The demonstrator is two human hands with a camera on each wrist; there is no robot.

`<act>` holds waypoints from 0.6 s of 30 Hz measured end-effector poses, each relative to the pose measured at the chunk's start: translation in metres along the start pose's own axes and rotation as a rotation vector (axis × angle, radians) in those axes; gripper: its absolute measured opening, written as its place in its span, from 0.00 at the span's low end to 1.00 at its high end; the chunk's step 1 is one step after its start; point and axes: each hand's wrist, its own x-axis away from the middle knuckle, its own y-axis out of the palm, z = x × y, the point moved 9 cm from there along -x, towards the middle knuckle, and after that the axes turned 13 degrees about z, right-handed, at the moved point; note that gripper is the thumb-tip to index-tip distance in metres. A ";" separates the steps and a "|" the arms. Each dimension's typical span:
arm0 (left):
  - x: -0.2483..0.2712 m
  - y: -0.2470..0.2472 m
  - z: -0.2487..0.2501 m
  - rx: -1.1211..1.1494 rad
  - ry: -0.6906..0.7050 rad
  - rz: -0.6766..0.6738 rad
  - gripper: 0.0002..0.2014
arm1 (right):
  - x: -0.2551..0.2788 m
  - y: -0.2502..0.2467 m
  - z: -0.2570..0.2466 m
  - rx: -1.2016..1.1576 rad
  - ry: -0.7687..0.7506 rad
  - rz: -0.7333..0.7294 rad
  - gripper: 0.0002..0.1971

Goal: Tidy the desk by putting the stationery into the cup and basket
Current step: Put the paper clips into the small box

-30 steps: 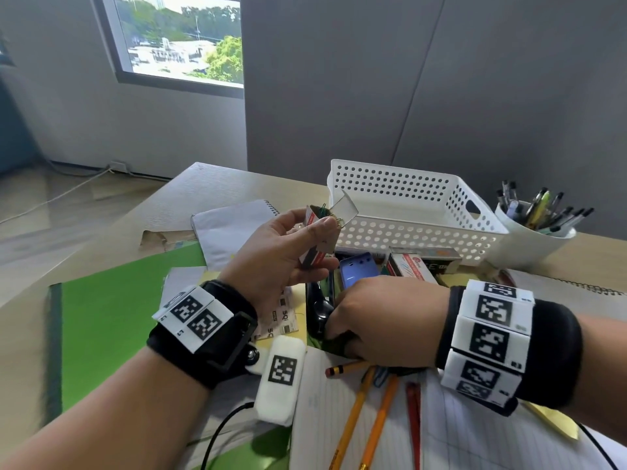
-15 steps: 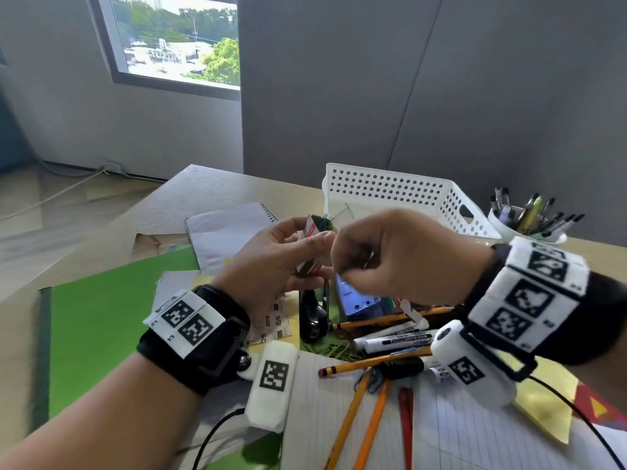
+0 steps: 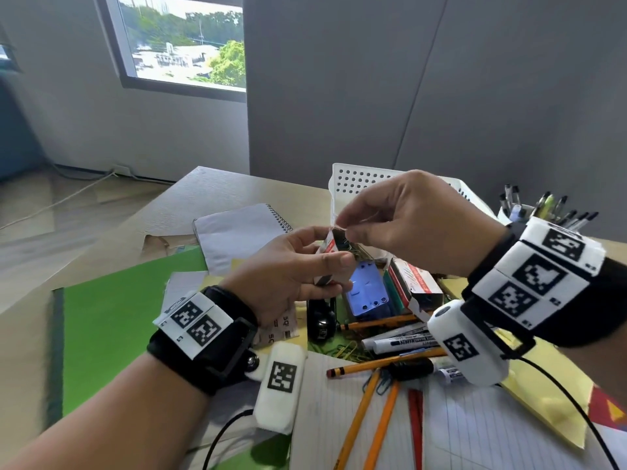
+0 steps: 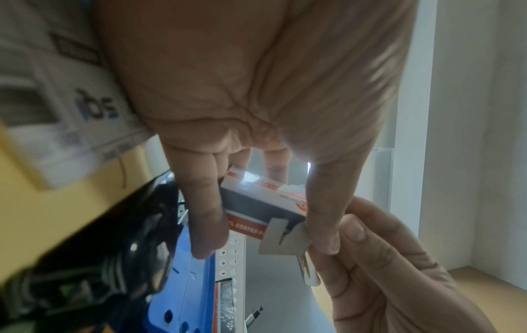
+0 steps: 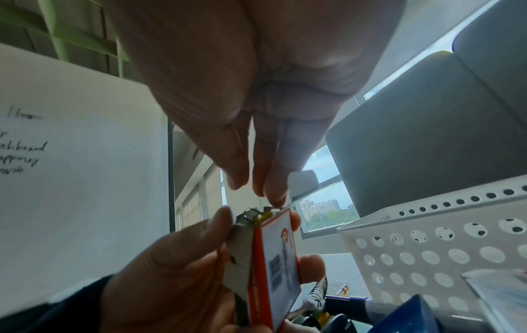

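My left hand (image 3: 330, 256) grips a small red and white paper clip box (image 3: 326, 247) upright above the desk, its top flap open. My right hand (image 3: 349, 228) pinches a yellow paper clip (image 5: 265, 216) at the box's open mouth. In the left wrist view the box (image 4: 265, 202) sits between thumb and fingers, with its grey flap hanging. The white perforated basket (image 3: 356, 179) stands behind my hands. At the far right is the white cup (image 3: 509, 213), filled with pens.
Under my hands lie pencils (image 3: 380, 364), markers (image 3: 403, 340), loose paper clips (image 3: 342, 351), a blue plastic case (image 3: 368, 293), another small box (image 3: 415, 283) and a black object (image 3: 320, 320). A green folder (image 3: 129, 320) lies left, a spiral notepad (image 3: 237, 232) behind it.
My right hand rose from the clutter on the desk up to the mouth of the box. The left hand kept the box raised.
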 end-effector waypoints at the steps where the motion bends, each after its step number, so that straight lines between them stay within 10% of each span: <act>1: -0.001 0.000 0.000 0.005 0.001 -0.001 0.21 | 0.000 -0.002 0.000 0.010 -0.007 0.009 0.06; 18: 0.005 0.005 -0.004 -0.061 -0.026 -0.095 0.17 | -0.004 0.013 0.016 0.054 0.126 -0.148 0.10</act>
